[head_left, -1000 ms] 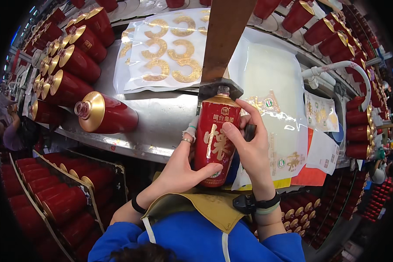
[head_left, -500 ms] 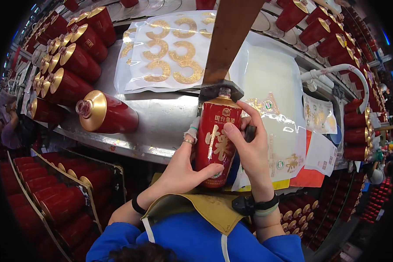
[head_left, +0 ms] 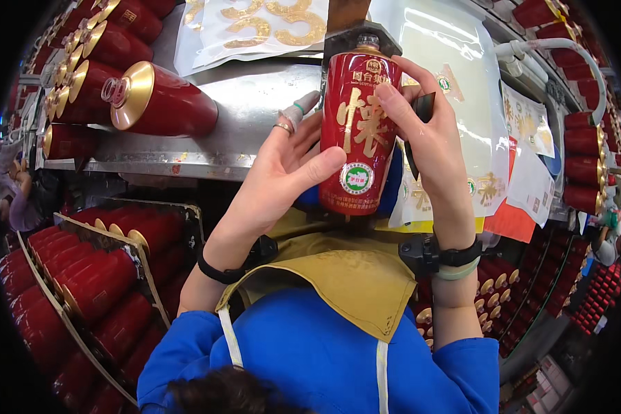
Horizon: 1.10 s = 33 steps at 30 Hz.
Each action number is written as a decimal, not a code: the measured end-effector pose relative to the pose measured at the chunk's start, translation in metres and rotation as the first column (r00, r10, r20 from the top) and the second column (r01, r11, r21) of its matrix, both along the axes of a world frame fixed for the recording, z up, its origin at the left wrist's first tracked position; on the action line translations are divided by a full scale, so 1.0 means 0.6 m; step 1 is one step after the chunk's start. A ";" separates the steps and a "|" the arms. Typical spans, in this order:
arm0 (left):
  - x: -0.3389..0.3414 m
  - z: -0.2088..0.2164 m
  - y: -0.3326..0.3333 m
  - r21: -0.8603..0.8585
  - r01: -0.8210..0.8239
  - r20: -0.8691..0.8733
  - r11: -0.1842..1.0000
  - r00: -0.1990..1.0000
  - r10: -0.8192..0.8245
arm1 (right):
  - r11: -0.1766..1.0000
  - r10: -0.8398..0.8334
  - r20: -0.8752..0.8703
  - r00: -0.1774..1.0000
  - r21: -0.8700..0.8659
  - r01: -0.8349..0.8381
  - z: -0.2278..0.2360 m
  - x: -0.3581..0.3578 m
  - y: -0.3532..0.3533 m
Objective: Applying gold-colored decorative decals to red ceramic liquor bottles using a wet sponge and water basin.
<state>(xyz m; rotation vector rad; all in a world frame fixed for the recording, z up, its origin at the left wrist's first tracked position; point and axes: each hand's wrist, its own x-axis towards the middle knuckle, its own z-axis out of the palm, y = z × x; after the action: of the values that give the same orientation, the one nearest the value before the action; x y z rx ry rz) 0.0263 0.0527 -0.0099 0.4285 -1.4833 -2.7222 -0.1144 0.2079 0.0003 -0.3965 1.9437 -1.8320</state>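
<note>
A red bottle [head_left: 345,141] with a clear glass neck, gold lettering and a round green-and-white sticker [head_left: 357,179] leans with its neck against a dark block at the table edge. My left hand [head_left: 276,169] is at its left side, the thumb over the lower edge and some fingers reaching behind. One fingertip wears a pale wrap. My right hand [head_left: 431,134] grips the bottle's right side, with the thumb near the gold lettering. A dark flat piece [head_left: 417,127], its kind unclear, shows between that thumb and palm.
Another red bottle [head_left: 162,100] with a gold shoulder lies on the metal table [head_left: 255,96]; more crowd behind it. Sheets of gold curved decals [head_left: 255,31] lie at the back. A translucent sheet [head_left: 455,55] and a white pipe [head_left: 559,45] are right. Bottle racks [head_left: 110,241] stand lower left.
The view has shifted, so the bottle and table appear higher. My left thumb has moved off the round sticker, and that hand's fingers look more spread. My right hand stays on the bottle.
</note>
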 end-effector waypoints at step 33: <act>0.008 0.002 0.030 -0.273 0.028 0.012 0.962 1.000 -0.026 | 0.995 -0.008 -0.013 1.000 0.098 0.009 0.019 0.008 -0.004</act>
<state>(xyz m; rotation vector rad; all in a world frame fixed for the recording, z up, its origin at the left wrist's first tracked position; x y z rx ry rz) 0.0312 0.0705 -0.0087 0.4108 -1.8440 -2.4827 -0.1097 0.2054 0.0114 -0.3693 2.0374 -1.7350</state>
